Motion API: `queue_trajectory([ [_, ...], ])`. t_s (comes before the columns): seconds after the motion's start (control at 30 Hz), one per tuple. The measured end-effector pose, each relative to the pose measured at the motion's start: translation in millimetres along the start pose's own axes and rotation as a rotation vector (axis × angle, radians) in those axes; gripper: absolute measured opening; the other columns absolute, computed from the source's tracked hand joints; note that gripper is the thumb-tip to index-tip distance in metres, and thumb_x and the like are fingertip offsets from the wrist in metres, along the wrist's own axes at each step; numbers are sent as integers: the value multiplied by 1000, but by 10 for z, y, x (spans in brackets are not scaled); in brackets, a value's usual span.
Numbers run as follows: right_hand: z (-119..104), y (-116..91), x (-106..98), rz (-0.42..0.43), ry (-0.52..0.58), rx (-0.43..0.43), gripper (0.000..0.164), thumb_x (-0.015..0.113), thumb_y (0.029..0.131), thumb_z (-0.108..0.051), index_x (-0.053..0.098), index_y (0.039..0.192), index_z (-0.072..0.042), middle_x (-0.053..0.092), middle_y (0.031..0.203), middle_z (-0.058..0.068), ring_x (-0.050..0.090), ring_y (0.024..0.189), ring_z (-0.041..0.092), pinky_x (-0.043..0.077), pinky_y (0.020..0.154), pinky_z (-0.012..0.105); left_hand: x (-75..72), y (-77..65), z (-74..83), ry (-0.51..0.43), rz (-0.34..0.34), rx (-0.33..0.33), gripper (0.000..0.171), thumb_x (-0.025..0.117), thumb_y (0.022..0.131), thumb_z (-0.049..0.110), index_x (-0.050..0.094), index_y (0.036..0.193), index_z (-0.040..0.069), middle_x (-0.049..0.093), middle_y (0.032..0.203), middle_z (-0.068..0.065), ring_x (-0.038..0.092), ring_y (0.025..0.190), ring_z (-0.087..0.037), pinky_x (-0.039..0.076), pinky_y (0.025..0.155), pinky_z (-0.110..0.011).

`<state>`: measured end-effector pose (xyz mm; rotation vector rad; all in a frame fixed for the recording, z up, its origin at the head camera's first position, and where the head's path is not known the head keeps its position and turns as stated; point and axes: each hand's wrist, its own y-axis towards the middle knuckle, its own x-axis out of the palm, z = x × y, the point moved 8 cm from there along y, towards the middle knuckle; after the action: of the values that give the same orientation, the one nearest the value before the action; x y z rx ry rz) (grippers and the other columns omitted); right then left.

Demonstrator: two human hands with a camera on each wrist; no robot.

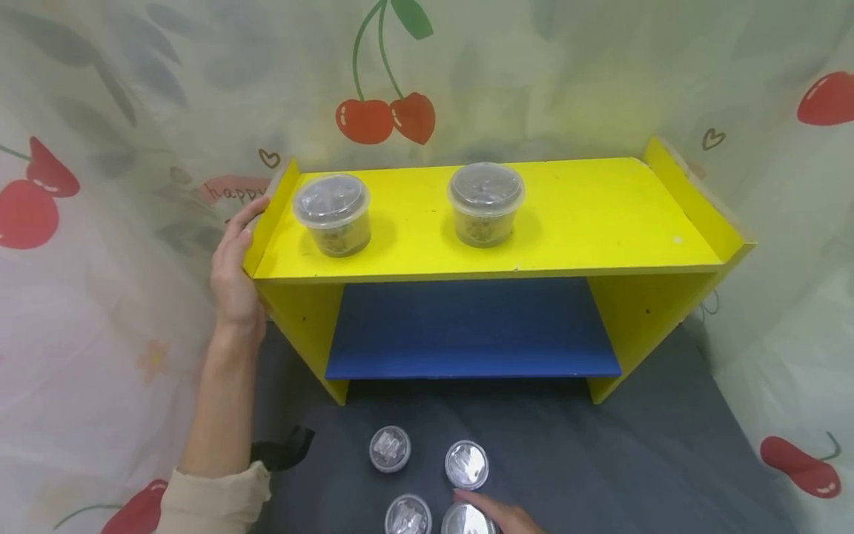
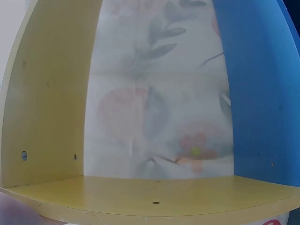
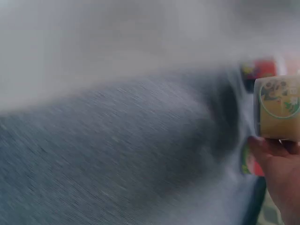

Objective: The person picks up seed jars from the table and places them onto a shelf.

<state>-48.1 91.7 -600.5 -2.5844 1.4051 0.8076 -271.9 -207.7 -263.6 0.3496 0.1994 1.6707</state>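
In the head view my left hand rests against the outer left side panel of a small yellow shelf unit, fingers stretched up along the panel. The left wrist view looks into that unit, with its yellow panel low in the picture and a bit of the hand at the lower left corner. My right hand, partly cut off at the bottom, is at a small round lidded tub. In the right wrist view its fingers and thumb grip this tub, which has a yellow label with sunflowers.
Two clear lidded cups with brownish contents stand on the yellow top. Below is a blue shelf board. More lidded tubs stand on the dark cloth. Printed curtains hang around.
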Motion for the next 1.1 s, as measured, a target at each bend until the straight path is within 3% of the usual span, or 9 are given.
queue_trajectory([
  [0.1, -91, 34, -119, -7, 40, 7, 75, 80, 84, -32, 46, 148, -14, 61, 137, 2, 57, 121, 12, 48, 96, 30, -6, -4, 1, -6, -3, 1, 46, 29, 104, 23, 56, 140, 15, 43, 147, -4, 53, 108, -23, 47, 86, -25],
  [0.3, -166, 92, -288, -55, 94, 101, 85, 85, 78, -35, 43, 149, -15, 62, 132, 3, 59, 115, 11, 49, 93, 31, 0, -5, 2, -18, -10, -1, 46, 29, 103, 23, 55, 140, 15, 44, 147, -5, 54, 103, -22, 48, 84, -25],
  [0.47, -232, 116, -392, -40, 139, 167, 85, 87, 76, -36, 45, 147, -17, 68, 121, -5, 63, 104, 10, 50, 89, 30, 0, -9, 1, -22, -13, -2, 46, 29, 104, 23, 55, 140, 15, 43, 148, -5, 54, 105, -23, 47, 85, -25],
  [0.7, -334, 136, -510, -55, 193, 304, 84, 85, 77, -40, 44, 148, -24, 64, 124, -7, 59, 108, 17, 47, 91, 29, 6, -3, 1, -25, -13, 1, 46, 29, 103, 23, 54, 141, 14, 42, 149, -4, 52, 112, -23, 46, 89, -25],
  [0.83, -418, 176, -634, -4, 163, 239, 83, 85, 77, -35, 44, 149, -25, 62, 128, -4, 59, 110, 15, 47, 93, 30, 3, -2, -2, -14, -7, 2, 46, 28, 103, 23, 55, 141, 15, 43, 148, -4, 51, 114, -24, 46, 90, -25],
  [1.1, -697, 323, -969, 182, 25, -97, 81, 86, 76, -26, 47, 145, -13, 59, 133, 0, 58, 114, 17, 45, 97, 30, -5, 0, -9, -11, -3, 5, 46, 28, 103, 23, 56, 140, 16, 44, 148, -3, 51, 114, -23, 45, 89, -25],
])
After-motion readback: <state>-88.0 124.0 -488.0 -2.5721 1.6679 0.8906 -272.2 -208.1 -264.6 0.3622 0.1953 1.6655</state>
